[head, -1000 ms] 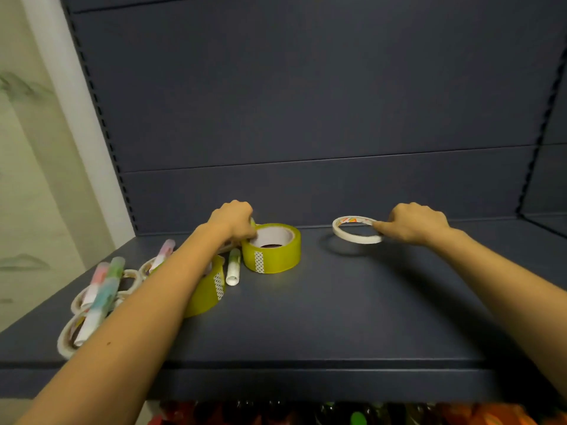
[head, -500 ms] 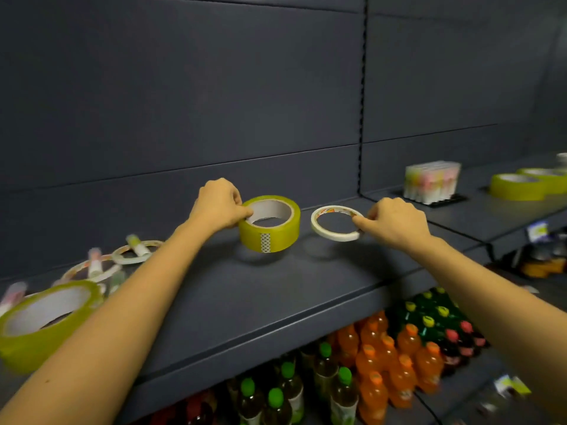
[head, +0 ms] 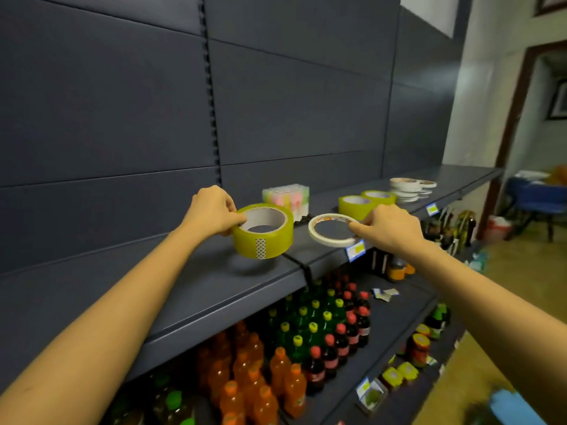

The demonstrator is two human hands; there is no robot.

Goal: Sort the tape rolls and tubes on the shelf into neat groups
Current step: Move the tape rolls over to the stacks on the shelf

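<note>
My left hand (head: 211,211) grips a wide yellow tape roll (head: 263,232) by its left rim and holds it in the air above the dark shelf (head: 214,283). My right hand (head: 391,227) pinches a thin white tape ring (head: 333,230) at its right edge, lifted over the shelf's front edge. Further right on the shelf stand a packed block of pastel tubes (head: 286,195), two wide yellow rolls (head: 365,204) side by side, and a stack of thin white rings (head: 409,187).
The grey back panel (head: 122,102) rises right behind the shelf. Below it, rows of orange, green and red bottles (head: 306,342) fill the lower shelves. Price tags (head: 355,249) hang on the front edge. A doorway and a blue chair (head: 534,197) lie at the far right.
Both hands have carried their rolls to the right along the shelf, and my view has swung right with them. The messy pile at the left has left the picture; the sorted groups came closer.
</note>
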